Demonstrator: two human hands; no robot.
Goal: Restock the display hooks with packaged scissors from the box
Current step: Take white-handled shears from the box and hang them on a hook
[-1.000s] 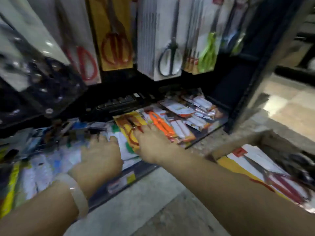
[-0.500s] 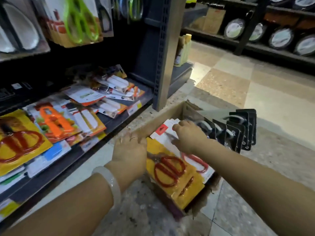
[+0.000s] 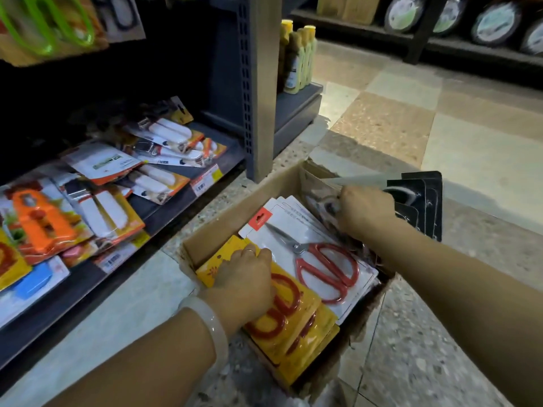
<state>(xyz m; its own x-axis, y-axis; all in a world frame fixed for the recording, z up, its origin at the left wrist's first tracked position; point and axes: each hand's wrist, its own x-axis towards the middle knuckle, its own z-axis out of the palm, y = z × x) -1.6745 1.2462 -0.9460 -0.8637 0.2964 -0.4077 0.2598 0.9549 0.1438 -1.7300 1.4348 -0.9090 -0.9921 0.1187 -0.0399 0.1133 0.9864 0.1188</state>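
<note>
Bare forearms, pale bangle (image 3: 210, 324) on left wrist, ring (image 3: 250, 251)

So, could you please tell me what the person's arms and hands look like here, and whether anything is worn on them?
Both forearms are bare, with no sleeves in view and no gloves. The left hand has a pale, milky-white smooth bangle round its wrist and a thin ring on one finger. The right hand shows no ring, watch or band in this view.
</note>
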